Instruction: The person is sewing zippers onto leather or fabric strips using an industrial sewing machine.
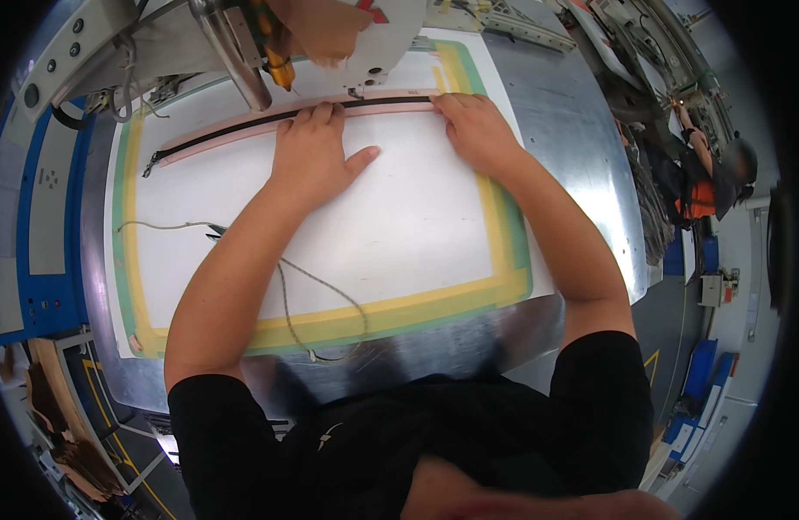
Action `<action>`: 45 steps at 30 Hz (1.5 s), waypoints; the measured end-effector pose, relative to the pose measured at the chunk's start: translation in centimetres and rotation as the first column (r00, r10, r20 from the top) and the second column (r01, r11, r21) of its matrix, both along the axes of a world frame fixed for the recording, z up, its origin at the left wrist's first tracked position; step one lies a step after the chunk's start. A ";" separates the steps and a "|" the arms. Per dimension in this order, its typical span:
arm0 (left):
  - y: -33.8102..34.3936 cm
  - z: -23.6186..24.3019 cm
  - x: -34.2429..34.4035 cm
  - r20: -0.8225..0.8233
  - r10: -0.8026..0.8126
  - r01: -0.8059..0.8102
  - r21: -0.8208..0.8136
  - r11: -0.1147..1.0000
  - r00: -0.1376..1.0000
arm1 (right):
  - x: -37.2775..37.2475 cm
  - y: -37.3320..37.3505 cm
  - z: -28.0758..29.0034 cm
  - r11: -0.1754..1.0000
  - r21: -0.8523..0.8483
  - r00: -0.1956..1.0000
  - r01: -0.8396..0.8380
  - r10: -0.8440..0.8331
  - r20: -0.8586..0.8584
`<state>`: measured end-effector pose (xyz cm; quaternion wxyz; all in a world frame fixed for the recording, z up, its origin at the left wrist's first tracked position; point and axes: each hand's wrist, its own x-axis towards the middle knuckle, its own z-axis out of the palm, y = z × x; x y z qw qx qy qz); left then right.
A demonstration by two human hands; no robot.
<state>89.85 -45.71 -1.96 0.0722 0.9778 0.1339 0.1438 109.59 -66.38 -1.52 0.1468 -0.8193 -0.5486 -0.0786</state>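
A long black zipper (235,130) lies along a pale pink strip (187,148), running slightly bowed across the white work sheet (399,208). Metal parts hang at its left end. My left hand (317,156) rests with its fingertips on the middle of the strip, its thumb stretched away to the right and nothing gripped. At the strip's right end, my right hand (479,130) has its fingers closed on the zipper and the pink edge. A small pair of dark snips (216,231) shows partly beside my left forearm, with a grey cord (326,282) nearby.
The sewing machine head (365,43) with a metal post (230,56) stands just beyond the strip. Yellow and green tape (399,312) borders the sheet on a metal table (581,173). A blue cabinet (48,217) stands left; another person (707,178) is far right.
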 end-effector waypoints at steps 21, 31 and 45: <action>0.2 0.2 -0.1 -0.065 -0.010 0.006 -0.057 0.998 0.998 | -2.6 3.8 -0.8 0.987 0.116 0.985 -0.109 0.123 -0.117; 0.1 -0.9 0.4 0.025 -0.021 0.020 0.033 0.999 0.999 | -4.1 4.8 -1.7 0.962 0.251 0.973 -0.112 0.157 -0.168; 1.5 0.0 -1.2 -0.030 -0.044 0.042 -0.060 0.997 0.999 | -5.9 6.8 -0.9 0.995 -0.039 0.995 -0.086 0.088 0.044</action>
